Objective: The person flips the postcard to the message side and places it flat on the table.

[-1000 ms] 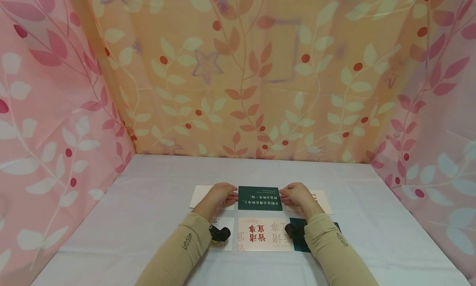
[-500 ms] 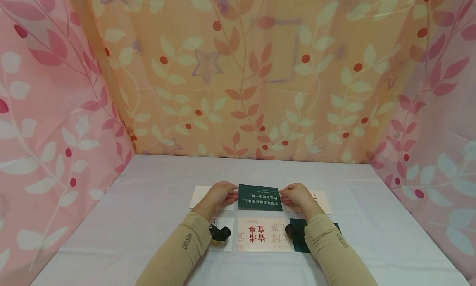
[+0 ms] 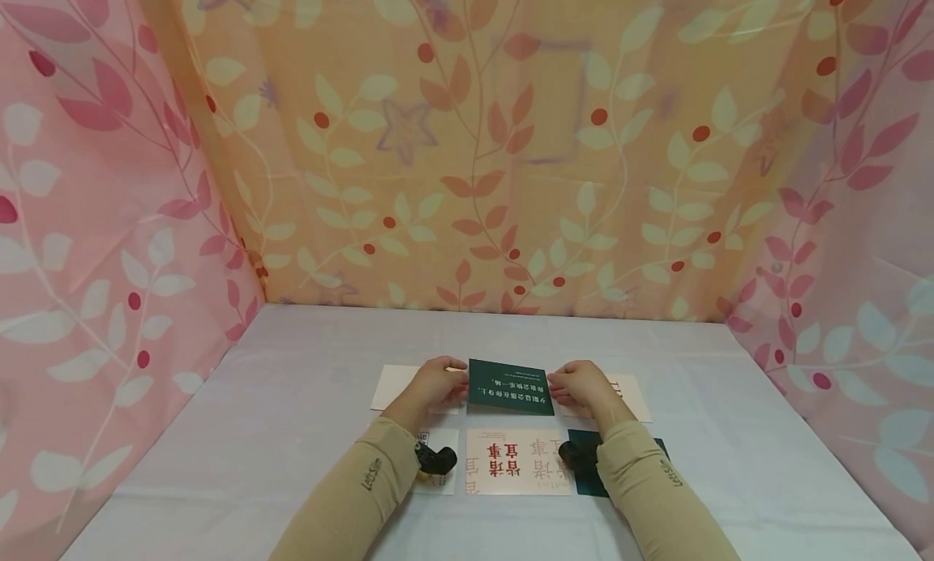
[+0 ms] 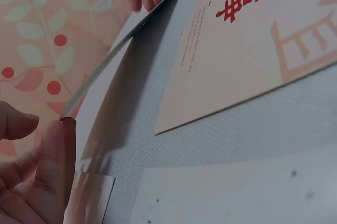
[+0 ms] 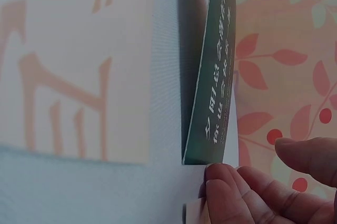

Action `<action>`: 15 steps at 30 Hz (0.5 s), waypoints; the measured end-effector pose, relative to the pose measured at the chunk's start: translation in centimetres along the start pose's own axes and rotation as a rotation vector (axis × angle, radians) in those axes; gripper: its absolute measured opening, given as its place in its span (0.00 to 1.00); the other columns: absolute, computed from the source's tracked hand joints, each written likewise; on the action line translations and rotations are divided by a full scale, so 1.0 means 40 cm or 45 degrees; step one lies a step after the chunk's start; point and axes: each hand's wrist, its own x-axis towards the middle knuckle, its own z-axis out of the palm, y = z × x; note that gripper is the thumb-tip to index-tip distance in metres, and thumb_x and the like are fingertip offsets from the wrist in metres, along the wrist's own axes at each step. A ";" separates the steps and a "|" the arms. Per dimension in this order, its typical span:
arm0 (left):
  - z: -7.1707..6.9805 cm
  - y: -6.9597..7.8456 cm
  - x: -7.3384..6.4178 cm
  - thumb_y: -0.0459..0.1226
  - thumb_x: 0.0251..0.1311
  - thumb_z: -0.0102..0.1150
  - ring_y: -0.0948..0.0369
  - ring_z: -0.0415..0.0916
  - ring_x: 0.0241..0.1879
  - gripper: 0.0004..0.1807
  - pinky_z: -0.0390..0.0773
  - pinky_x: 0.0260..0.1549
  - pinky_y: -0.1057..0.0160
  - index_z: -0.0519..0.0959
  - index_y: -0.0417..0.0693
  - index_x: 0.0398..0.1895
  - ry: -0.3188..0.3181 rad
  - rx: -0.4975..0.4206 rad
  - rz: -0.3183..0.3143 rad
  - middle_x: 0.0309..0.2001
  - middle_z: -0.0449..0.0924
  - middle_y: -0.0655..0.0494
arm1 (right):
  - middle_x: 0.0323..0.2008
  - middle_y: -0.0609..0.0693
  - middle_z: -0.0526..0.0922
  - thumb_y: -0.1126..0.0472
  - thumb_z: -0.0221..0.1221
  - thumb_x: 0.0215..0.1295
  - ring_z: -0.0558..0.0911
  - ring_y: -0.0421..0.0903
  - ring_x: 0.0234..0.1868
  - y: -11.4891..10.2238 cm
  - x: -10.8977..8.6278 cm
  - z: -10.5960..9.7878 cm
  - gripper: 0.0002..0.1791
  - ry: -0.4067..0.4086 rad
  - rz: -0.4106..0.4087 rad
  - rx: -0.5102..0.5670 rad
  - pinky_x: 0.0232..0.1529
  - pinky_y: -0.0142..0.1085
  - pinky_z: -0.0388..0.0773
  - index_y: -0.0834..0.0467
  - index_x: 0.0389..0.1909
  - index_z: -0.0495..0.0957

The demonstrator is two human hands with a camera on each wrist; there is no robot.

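A dark green card with pale writing is raised between my two hands. It tilts, its far edge higher than its near edge. My left hand touches its left side; in the left wrist view the left fingertips meet the card's corner and the thumb stands apart. My right hand is at the right side; in the right wrist view the right fingertips touch the card's end, with the thumb away from it. Just in front lies a cream card with red characters.
Flat on the white-covered table lie a cream card behind my left hand, another beside my right, a white card and a dark green card partly under my wrists. A patterned curtain stands behind.
The green card's far edge has risen, so the card tilts more than before. Both hands have stayed almost in place at its sides.
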 end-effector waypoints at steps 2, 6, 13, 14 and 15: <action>0.004 0.000 -0.003 0.32 0.59 0.54 0.62 0.76 0.25 0.18 0.78 0.25 0.67 0.71 0.42 0.54 0.000 0.024 0.017 0.34 0.78 0.47 | 0.34 0.57 0.81 0.61 0.54 0.64 0.82 0.46 0.32 0.000 0.000 0.000 0.11 0.001 0.002 -0.002 0.34 0.33 0.80 0.67 0.38 0.77; 0.009 -0.004 -0.005 0.31 0.57 0.56 0.62 0.75 0.23 0.21 0.77 0.24 0.67 0.70 0.43 0.55 0.004 0.048 0.027 0.35 0.77 0.47 | 0.35 0.58 0.81 0.60 0.55 0.63 0.81 0.46 0.33 0.004 0.006 0.002 0.12 0.006 -0.003 -0.010 0.35 0.34 0.80 0.66 0.39 0.77; 0.012 -0.009 -0.006 0.30 0.56 0.56 0.61 0.75 0.25 0.21 0.78 0.25 0.66 0.70 0.46 0.55 0.007 0.034 0.014 0.35 0.76 0.47 | 0.37 0.59 0.80 0.59 0.55 0.64 0.80 0.47 0.33 0.009 0.012 0.004 0.13 0.007 -0.013 -0.014 0.35 0.35 0.80 0.67 0.40 0.76; 0.012 -0.009 -0.006 0.30 0.56 0.56 0.60 0.75 0.25 0.21 0.78 0.25 0.65 0.70 0.46 0.55 0.008 0.032 0.011 0.36 0.76 0.47 | 0.36 0.59 0.80 0.60 0.55 0.64 0.80 0.47 0.33 0.009 0.011 0.005 0.13 0.006 -0.012 -0.009 0.35 0.35 0.80 0.67 0.41 0.76; 0.012 -0.010 -0.005 0.30 0.56 0.57 0.60 0.75 0.25 0.21 0.78 0.25 0.65 0.71 0.46 0.55 0.007 0.031 0.008 0.36 0.76 0.47 | 0.36 0.59 0.80 0.60 0.55 0.64 0.80 0.47 0.33 0.009 0.010 0.005 0.13 0.008 -0.010 -0.005 0.35 0.35 0.80 0.67 0.41 0.76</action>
